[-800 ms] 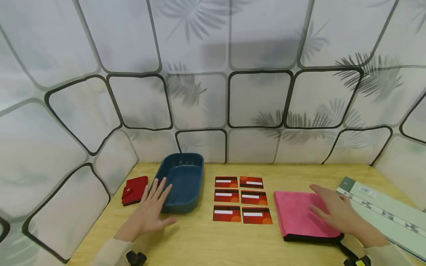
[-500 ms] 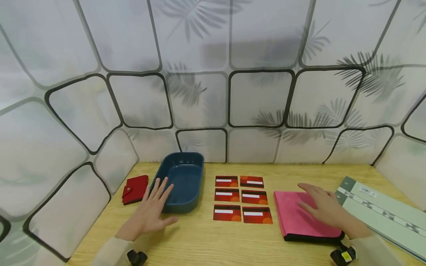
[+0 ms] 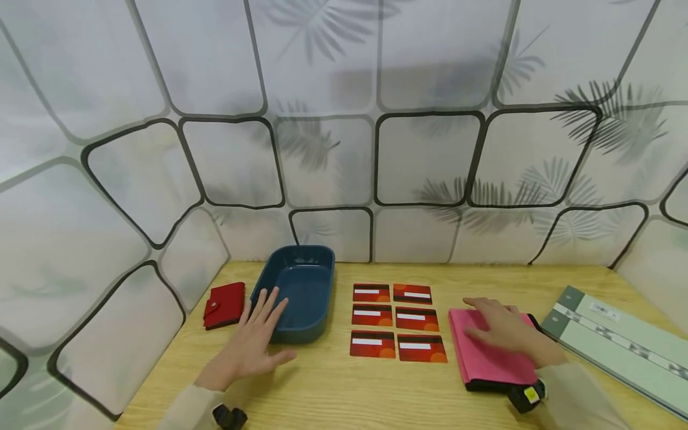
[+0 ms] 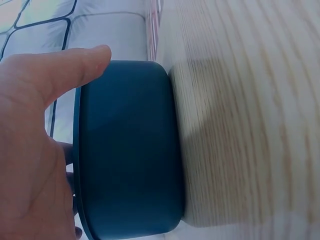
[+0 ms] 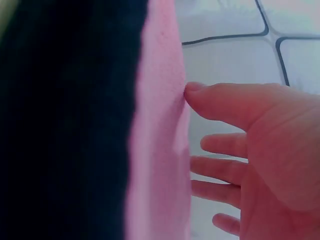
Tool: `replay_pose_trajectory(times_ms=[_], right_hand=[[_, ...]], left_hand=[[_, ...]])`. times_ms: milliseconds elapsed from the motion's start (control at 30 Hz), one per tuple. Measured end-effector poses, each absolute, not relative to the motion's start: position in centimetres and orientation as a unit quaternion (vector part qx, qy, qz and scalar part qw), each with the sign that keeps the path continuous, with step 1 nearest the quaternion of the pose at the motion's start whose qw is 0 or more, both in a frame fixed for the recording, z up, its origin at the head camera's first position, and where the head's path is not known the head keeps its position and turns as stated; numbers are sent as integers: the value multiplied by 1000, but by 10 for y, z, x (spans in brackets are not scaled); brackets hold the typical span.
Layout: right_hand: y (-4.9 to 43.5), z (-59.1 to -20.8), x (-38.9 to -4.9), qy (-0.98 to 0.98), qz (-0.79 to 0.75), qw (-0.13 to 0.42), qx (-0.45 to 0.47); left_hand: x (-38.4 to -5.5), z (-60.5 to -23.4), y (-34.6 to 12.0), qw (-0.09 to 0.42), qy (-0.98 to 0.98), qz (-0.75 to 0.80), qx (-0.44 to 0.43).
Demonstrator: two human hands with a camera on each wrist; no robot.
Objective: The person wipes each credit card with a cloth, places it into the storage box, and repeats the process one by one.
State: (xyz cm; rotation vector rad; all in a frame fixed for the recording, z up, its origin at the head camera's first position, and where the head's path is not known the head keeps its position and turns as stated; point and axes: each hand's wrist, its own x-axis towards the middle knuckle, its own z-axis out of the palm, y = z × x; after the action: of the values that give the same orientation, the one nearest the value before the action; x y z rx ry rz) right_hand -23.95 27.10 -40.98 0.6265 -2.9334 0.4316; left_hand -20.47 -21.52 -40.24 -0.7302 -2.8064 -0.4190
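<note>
My left hand [image 3: 252, 346] hovers at the near left part of a dark blue oblong tray [image 3: 303, 285], fingers straight and spread. In the left wrist view the thumb lies by the rim of the tray [image 4: 127, 150]; whether it touches cannot be told. Over a flat pink item [image 3: 497, 371] with a black edge, a folded cloth or a soft pouch, is my right hand [image 3: 505, 331], its fingers extended. The right wrist view has the thumb tip at the surface of the pink item [image 5: 161, 125], seemingly touching it. Neither hand grips anything.
Several red bank cards [image 3: 372, 344] lie in two columns between the hands. A red snap wallet [image 3: 227, 303] sits left of the tray. On the right, a long pale green flat box or folder [image 3: 618, 334] lies at an angle. Patterned curtain [image 3: 424, 161] closes off the back.
My right hand has moved left, further over the pink item. The left hand stays at the tray. The head view has turned slightly left.
</note>
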Motion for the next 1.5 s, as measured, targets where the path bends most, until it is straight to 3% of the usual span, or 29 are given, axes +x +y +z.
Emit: replay_pose_trajectory(times_ms=[267,633,1200,1500], right_hand=[[268,-414,-252,-967,154,14,203],[267,-417,-248,-959,174,83,208],[275,-407,-234,-942,255,54,210],[271,-401,-232,-932,260,84,237]], left_hand=[[-204,-404,-218,106,-953,-151,-240],[-203,-406,-217,112,-954,-154,-230],[-196,-400,-210,105,-954,-139,-243],[-195,-399,-205,112,-954,-133,-244]])
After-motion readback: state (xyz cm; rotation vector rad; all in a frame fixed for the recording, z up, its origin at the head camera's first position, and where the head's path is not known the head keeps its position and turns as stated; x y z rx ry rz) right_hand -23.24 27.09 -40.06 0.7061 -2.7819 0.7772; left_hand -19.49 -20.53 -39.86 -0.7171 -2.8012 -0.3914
